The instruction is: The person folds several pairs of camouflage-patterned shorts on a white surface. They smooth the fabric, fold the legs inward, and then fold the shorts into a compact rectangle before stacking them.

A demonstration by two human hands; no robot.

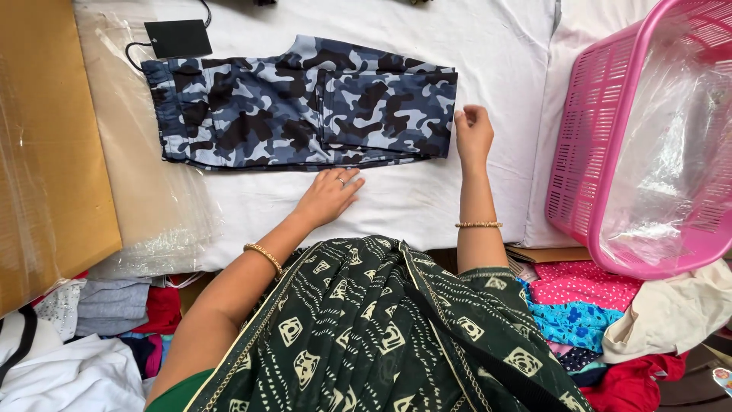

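Shorts (305,103) lie folded on the white worktop (473,46), far of both hands. Left hand (329,197) flat, open, just near of them; right hand (473,133) loosely curled, empty, at their right edge. A careless tug there could spring the fold open.

Folded blue camouflage trousers (305,103), flat, black tag attached

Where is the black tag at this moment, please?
In the head view, the black tag lies at the upper left, on its cord above the waistband end of the folded camouflage garment, partly on the clear plastic bags.
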